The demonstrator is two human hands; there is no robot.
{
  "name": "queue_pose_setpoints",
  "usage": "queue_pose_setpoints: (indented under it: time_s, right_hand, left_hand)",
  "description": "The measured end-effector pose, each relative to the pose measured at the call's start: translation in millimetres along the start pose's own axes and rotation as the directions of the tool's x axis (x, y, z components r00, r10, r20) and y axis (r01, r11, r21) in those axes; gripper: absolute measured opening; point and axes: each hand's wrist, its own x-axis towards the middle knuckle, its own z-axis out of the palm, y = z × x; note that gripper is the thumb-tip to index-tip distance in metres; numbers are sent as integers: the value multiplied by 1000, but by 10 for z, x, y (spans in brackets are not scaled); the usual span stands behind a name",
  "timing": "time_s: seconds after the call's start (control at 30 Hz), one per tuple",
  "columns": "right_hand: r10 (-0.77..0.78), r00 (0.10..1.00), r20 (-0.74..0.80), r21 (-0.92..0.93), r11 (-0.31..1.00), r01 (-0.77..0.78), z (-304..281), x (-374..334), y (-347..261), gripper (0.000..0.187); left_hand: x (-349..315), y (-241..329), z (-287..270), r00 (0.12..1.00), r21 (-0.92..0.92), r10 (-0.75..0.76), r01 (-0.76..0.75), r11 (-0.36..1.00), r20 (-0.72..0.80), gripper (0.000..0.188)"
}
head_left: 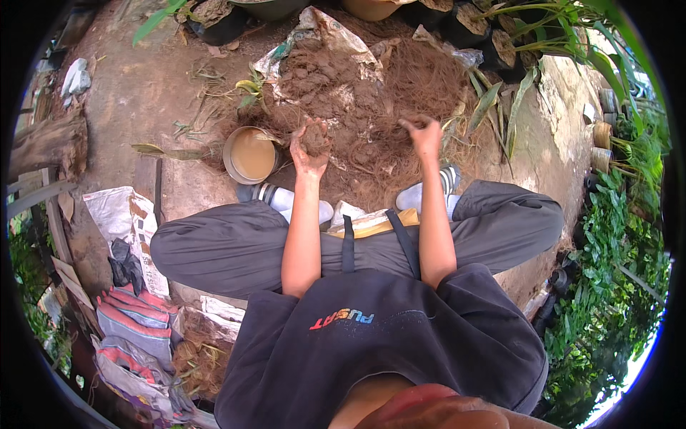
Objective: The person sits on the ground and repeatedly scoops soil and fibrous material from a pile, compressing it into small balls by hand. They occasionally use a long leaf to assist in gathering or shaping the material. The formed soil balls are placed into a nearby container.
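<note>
My left hand (309, 159) is palm up, its fingers curled round a brown ball of mud (316, 139). Beside it stands a round metal can (227, 159) with murky tan water (251, 153) inside. My right hand (425, 137) hovers at the edge of a heap of brown coconut fibre (425, 75), thumb and fingers drawn together. Whatever they pinch is too small to make out. Between and beyond the hands, wet dark mud (318, 75) lies on a spread-out whitish sack (343, 32).
Black-bagged potted plants (493, 50) line the far right side. Dry leaves (486, 107) lie beside the fibre. My crossed legs frame the near side. To the left are a log (50, 143), a white sack (118, 214) and striped cloth (136, 314). Green foliage (607, 264) borders the right.
</note>
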Motion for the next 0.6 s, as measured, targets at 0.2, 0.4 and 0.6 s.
queue_pose_setpoints:
  time_s: [0.2,0.4,0.6]
  right_hand:
    - [-56,968,-245,33,997,66,-968,113,-582,22]
    - [-82,924,-374,20,995,96,-1433,263,-732,34]
    - [-69,974,-214,34,996,78,-1046,348,-317,35]
  left_hand:
    - [22,1,-19,1000,38,0,0,999,-13,30]
    - [-45,-10,43,1000,43,2,-1,999,-27,28]
    - [-58,-6,40,999,49,2,0,999,-52,26]
